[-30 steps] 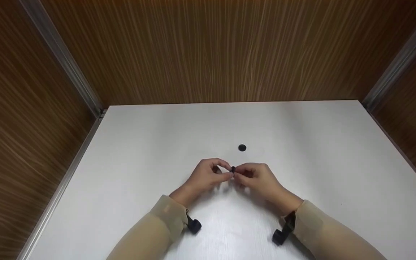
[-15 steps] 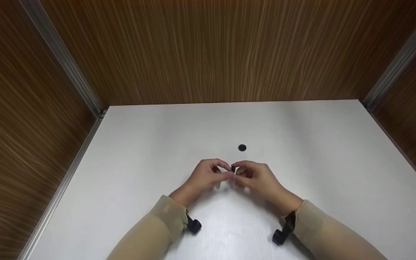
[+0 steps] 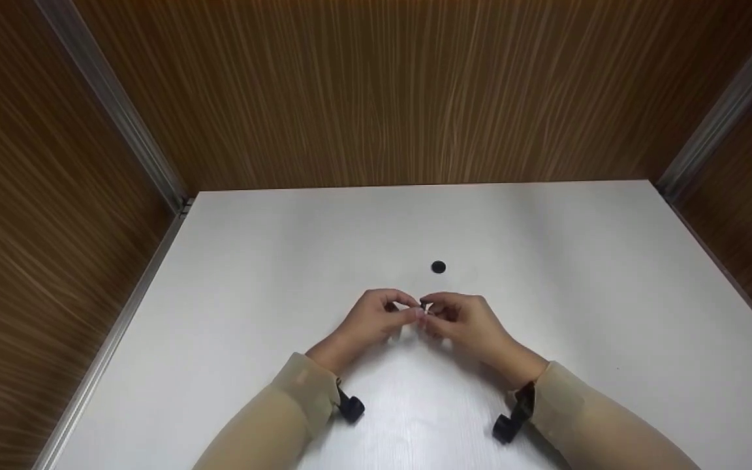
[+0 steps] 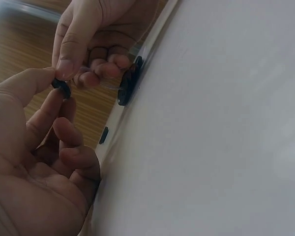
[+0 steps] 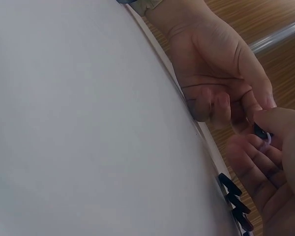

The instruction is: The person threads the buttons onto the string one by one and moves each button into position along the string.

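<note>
Both hands meet over the white counter, just nearer the person than the small round black disc lying flat on it. The left hand and right hand each pinch a tiny black piece between thumb and forefinger; remaining fingers curl loosely.

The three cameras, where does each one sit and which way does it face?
Head: above, looking down at the white table; both sleeved arms, left hand, right hand.
Left wrist: behind the left palm, facing the small black piece pinched by both hands.
Right wrist: under the right hand, facing the left hand.
All share that piece.
</note>
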